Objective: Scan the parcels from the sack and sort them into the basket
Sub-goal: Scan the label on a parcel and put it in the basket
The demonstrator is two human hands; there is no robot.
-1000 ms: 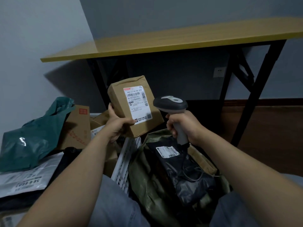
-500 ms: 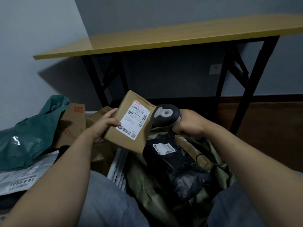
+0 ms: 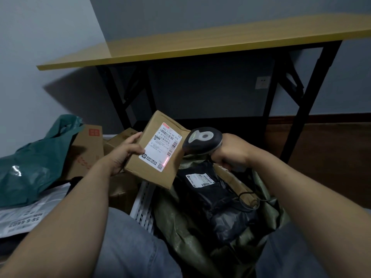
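Scanning is in progress. The left hand [image 3: 124,155] grips the brown cardboard parcel [image 3: 160,175] by its left edge, in the air above the rim of the white slatted basket [image 3: 143,203]. The right hand [image 3: 230,153] is wrapped round the grey handheld scanner [image 3: 204,142], whose red line falls on the white label [image 3: 162,145]. Left to do: place this parcel in the basket. At least one black plastic parcel [image 3: 216,197] lies unscanned in the olive woven sack [image 3: 180,227].

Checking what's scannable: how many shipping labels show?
3: on the box in the left hand, on the black bag in the sack, on the white mailer far left. More may be hidden.
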